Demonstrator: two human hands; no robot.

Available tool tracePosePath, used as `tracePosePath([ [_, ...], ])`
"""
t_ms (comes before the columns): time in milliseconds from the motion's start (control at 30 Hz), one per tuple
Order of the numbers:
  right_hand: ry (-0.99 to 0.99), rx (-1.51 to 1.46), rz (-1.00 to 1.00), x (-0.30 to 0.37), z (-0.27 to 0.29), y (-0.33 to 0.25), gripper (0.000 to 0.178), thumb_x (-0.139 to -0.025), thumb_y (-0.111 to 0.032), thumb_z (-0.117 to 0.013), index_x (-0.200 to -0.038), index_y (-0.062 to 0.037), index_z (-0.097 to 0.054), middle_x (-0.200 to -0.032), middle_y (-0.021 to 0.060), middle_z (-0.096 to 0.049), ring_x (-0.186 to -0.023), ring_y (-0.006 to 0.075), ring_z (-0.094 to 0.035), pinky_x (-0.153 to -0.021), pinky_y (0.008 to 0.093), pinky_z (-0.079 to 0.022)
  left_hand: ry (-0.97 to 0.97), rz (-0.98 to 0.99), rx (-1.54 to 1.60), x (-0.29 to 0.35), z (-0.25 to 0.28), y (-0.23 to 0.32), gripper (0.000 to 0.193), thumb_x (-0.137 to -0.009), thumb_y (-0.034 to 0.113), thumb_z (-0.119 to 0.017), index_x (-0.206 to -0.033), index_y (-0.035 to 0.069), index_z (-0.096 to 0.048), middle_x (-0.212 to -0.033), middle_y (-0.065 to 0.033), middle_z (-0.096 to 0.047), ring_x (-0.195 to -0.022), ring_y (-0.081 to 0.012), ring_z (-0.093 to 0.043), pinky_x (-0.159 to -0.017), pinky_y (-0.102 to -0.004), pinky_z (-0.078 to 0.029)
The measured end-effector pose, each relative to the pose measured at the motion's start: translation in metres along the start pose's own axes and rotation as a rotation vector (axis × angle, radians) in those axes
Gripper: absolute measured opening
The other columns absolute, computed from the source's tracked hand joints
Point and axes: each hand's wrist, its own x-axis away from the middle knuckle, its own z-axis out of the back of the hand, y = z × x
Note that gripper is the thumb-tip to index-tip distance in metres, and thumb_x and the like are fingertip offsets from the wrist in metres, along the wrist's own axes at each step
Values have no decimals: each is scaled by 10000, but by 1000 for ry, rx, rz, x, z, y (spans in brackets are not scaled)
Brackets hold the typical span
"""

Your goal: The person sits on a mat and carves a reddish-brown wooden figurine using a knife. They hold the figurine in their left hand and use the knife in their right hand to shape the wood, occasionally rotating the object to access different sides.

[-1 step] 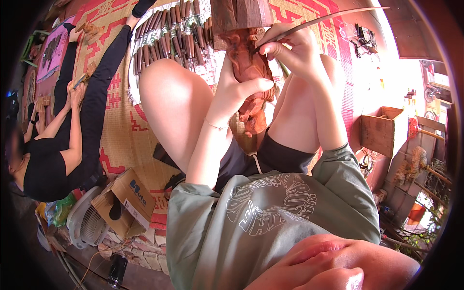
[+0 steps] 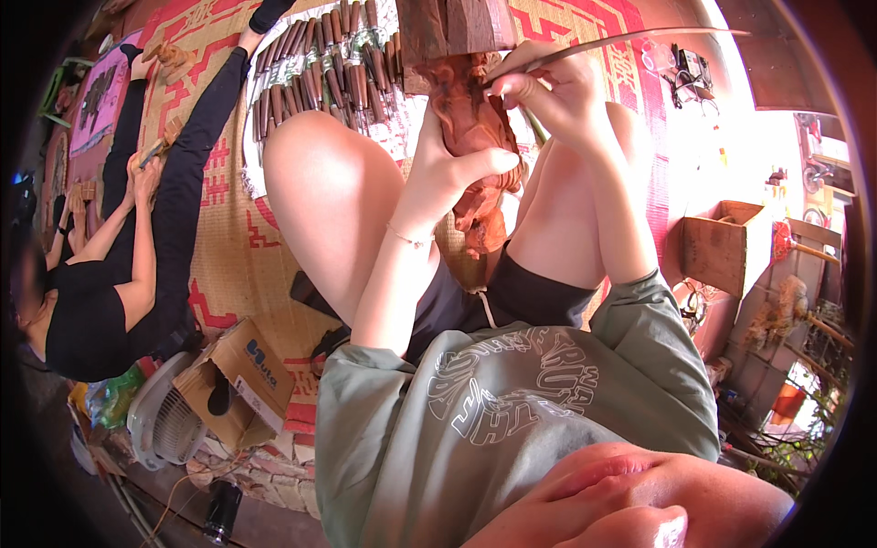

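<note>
Reddish-brown wooden carving (image 2: 475, 137) sits upright between the raised knees, above the lap. Left hand (image 2: 448, 178) is wrapped around its middle, thumb across the front, grip firm. Right hand (image 2: 553, 91) is pinched closed on a long thin metal tool (image 2: 621, 41), tip touching the carving's upper part. Row of wood-handled chisels (image 2: 320, 73) lies on the woven mat (image 2: 228, 247) beyond the knees. Another person in black (image 2: 110, 301) sits well apart at left, beside a cardboard box (image 2: 242, 374) and small fan (image 2: 160, 420).
</note>
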Motion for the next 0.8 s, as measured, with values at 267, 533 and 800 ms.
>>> tracePosePath([
  [267,-136,-91,-5,-2,7,-3,210,-819,-197,-679,-856,6,-639,-748,44,-639,-701,129,-602,-654,251,-473,28,134,84,4,-6,4,606,-652,26,-676,-1196,1,-409,-1032,-84,-550,-899,-145,-575,-767,-259,-499],
  [533,-26,9,9,0,-2,-5,218,-810,-233,-687,-824,-18,-650,-683,41,-625,-644,120,-592,-582,258,-462,6,75,49,3,-9,6,562,-694,99,-611,-1205,-23,-411,-1011,-128,-567,-871,-197,-608,-745,-309,-537],
  [800,-107,-10,106,-3,6,-7,175,-775,-195,-717,-814,-34,-662,-672,41,-627,-599,116,-572,-555,269,-450,-4,179,110,5,-6,7,568,-675,33,-649,-1187,-6,-405,-956,-85,-569,-820,-146,-592,-702,-248,-509],
])
